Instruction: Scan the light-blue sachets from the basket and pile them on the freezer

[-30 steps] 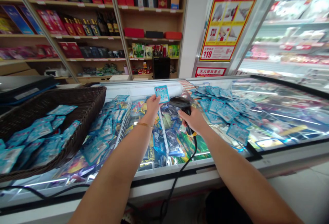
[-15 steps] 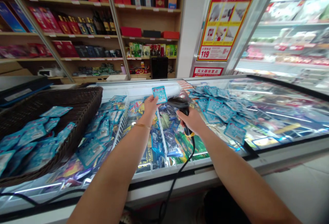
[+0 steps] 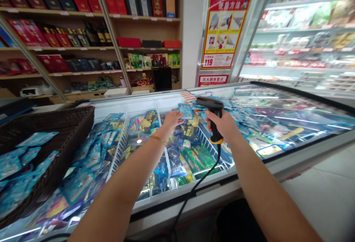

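Between the fingers of my left hand (image 3: pixel 172 119) is a small blue packet (image 3: pixel 186 111), held up over the chest freezer. My right hand (image 3: pixel 223 123) is wrapped round the grip of a black barcode scanner (image 3: pixel 212 106) with a yellow-orange band at its base. The scanner's head points left, just right of the packet and apart from it. From its handle a black cord (image 3: pixel 199 181) runs down over the freezer's front edge. Behind my right hand lies a heap of similar blue packets (image 3: pixel 241 114), partly hidden by the hand and scanner.
At the left, a dark brown wicker basket (image 3: pixel 85 123) holds several blue packets. More blue packets (image 3: pixel 90 151) lie beside it. White wire dividers (image 3: pixel 119 149) split the freezer of bagged goods. Shelves (image 3: pixel 149 17) with boxes and a red poster (image 3: pixel 226 23) stand behind.
The view has swung to the right. Both hands, with the packet and the scanner, now appear farther right in the picture. The scanner shows more upright and clearer.
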The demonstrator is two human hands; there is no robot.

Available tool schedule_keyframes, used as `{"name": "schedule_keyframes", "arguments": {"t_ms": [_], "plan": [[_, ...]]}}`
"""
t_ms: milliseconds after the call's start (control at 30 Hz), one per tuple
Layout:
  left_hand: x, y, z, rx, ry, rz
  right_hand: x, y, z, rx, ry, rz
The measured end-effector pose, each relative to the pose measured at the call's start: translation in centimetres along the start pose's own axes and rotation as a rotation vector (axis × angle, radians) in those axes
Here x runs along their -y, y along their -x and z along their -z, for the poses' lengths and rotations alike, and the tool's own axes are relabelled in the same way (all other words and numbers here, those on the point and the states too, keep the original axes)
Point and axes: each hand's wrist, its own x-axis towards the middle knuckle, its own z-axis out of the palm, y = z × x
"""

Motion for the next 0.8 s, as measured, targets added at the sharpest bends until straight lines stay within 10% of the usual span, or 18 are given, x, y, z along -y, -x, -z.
{"name": "schedule_keyframes", "arguments": {"t_ms": [233, 400, 633, 800], "plan": [[1.3, -0.7, -12.3, 0.067, 0.127, 0.250, 0.4, -0.2, 5.5, -0.185, 0.045, -0.011], [2.6, -1.0, -17.2, 0.034, 0.006, 0.178, -0.3, -0.2, 7.4, -0.207, 0.039, -0.004], [2.6, 0.0, -15.4, 0.118, 0.016, 0.057, -1.6, -1.1, 6.7, -0.216, 0.021, -0.018], [2.1, -0.9, -8.8, -0.009, -0.013, -0.044, -2.2, -1.5, 3.7, -0.145, -0.002, -0.041]]}}
